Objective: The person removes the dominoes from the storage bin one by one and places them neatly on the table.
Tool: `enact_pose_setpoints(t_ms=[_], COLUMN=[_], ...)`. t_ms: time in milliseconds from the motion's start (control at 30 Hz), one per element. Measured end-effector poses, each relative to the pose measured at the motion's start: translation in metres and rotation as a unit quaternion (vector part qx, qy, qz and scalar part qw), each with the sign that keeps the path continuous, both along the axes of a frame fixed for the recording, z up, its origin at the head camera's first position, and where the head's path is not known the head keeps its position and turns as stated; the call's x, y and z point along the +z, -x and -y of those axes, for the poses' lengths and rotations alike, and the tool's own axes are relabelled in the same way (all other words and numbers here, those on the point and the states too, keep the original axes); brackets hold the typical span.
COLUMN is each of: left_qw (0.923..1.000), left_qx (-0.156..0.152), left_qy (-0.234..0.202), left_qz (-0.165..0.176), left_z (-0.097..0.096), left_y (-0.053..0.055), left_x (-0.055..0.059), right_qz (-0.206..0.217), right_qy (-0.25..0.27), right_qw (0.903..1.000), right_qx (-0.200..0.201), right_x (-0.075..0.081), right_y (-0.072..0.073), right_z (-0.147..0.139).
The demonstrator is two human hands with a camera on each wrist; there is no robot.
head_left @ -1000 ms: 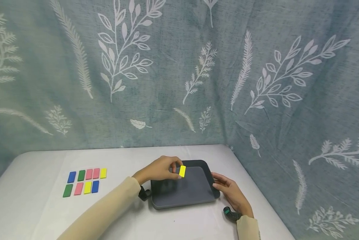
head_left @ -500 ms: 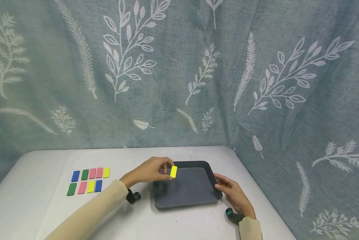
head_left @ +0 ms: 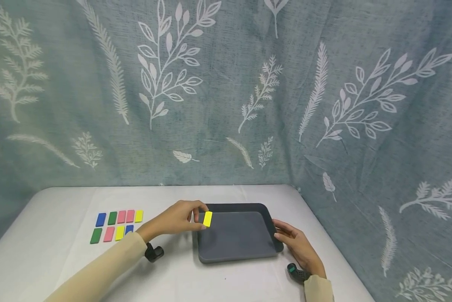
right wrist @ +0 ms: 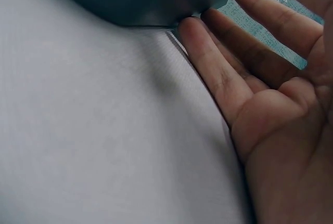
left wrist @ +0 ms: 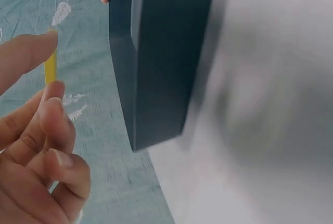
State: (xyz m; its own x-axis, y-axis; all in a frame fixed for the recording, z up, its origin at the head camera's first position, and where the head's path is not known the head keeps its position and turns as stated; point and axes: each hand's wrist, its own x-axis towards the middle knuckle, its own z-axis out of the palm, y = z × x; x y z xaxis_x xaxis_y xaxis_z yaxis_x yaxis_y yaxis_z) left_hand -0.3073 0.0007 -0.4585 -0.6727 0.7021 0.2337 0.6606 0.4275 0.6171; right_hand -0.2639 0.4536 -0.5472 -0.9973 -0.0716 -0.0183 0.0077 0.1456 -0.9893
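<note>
My left hand pinches a small yellow block between thumb and fingertips, over the left rim of a dark grey tray. In the left wrist view the yellow block shows edge-on between the thumb and a finger, and the tray is to its right, apart from it. My right hand lies along the tray's right wall. In the right wrist view the fingers are fairly straight, and their tips touch the tray near its lower edge.
Two rows of coloured blocks lie at the left of the white table, among them a green block, a pink block and a yellow block. The left forearm partly covers a blue block. A patterned curtain hangs behind.
My left hand has moved left with the yellow block, from over the tray to its left rim. My right hand stays at the tray's right side. The view has shifted slightly.
</note>
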Motion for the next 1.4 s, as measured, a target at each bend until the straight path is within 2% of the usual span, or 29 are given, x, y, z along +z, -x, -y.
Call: enact_pose_setpoints(t_ms=[233, 533, 800, 1100, 1400], left_qw=[0.9997, 0.9991, 0.9985, 0.9973, 0.994], left_qx=[0.023, 0.041, 0.055, 0.071, 0.103], left_qy=[0.001, -0.002, 0.01, 0.005, 0.028], left_qz=[0.008, -0.004, -0.001, 0.016, 0.024], left_z=[0.023, 0.052, 0.072, 0.097, 0.12], left_y=[-0.004, -0.011, -0.018, -0.027, -0.031], left_x=[-0.01, -0.018, -0.024, -0.031, -0.038], right_qz=[-0.003, -0.012, -0.007, 0.0, 0.004], right_qy=[-0.001, 0.003, -0.006, -0.003, -0.005], right_qw=[0.9998, 0.9997, 0.9999, 1.0, 1.0], right_qx=[0.017, 0.023, 0.012, 0.004, -0.004], right_x=[-0.001, 0.0, 0.001, 0.001, 0.0], right_y=[0.001, 0.002, 0.001, -0.001, 0.001], right_z=[-0.003, -0.003, 0.0, 0.002, 0.0])
